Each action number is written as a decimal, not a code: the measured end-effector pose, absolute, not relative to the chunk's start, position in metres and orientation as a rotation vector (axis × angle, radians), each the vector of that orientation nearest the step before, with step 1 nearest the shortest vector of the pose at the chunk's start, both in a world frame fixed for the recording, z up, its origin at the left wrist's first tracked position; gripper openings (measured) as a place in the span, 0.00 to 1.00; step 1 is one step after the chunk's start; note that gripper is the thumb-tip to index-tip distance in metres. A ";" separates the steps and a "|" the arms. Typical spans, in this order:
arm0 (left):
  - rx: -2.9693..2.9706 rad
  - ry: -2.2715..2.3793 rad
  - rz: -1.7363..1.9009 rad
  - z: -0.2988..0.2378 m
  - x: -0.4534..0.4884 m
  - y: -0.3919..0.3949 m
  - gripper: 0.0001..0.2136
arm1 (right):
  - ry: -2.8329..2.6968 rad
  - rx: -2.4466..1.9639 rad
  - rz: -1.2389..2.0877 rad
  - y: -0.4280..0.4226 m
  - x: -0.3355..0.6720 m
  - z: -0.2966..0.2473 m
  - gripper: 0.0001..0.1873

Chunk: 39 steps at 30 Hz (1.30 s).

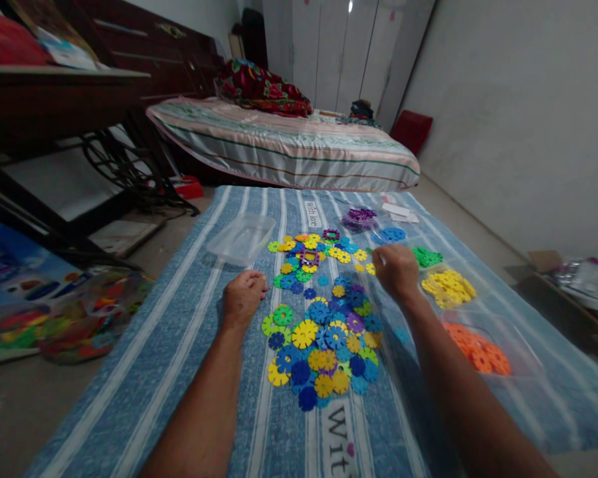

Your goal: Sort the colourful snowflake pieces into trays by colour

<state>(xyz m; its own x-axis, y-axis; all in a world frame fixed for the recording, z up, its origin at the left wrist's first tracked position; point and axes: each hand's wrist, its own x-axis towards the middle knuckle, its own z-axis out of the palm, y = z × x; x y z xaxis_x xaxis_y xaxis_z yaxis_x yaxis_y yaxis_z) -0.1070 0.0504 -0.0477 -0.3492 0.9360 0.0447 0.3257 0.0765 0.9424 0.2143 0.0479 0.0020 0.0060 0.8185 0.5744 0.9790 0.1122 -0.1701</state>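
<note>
A cloth-covered table (179,345) is filling the lower frame, a bed (289,147) standing upper centre. Notched discs (335,334) are lying mid-frame. The left hand (244,295), left of centre, is showing half-curled fingers, the right hand (397,271), centre right, a fist; whether either is gripping anything is unclear.

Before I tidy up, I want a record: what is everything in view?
Loose discs: many, mixed colours, middle of cloth
Square frames: two, purple, among far discs
Sorted piles: five (purple, blue, green, yellow, orange), right side
Clear tubs: several, colourless; one left, others holding piles
Cards: several, white, far right of cloth
Striped cloth: one, blue and white, beneath pieces
Bed: one, pale striped cover, beyond cloth
Quilt: one, red floral, on bed
Wardrobe: one, pale, back
Dark table: one, brown, left
Toy bags: count unclear, multicoloured, left floor
Unclear item: one, red, right of bed
Left hand: one, bare, left of discs
Right hand: one, bare, near green pile
</note>
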 end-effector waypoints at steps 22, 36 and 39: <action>1.285 1.697 1.299 -0.054 -0.105 0.046 0.08 | -2.421 -1.207 0.177 -0.014 0.095 -0.022 0.10; 1.295 1.704 1.287 -0.055 -0.105 0.046 0.06 | -2.587 -1.477 0.181 -0.020 0.050 -0.020 0.10; 1.285 1.718 1.283 -0.054 -0.104 0.046 0.07 | -2.573 -1.465 0.210 -0.020 0.050 -0.020 0.09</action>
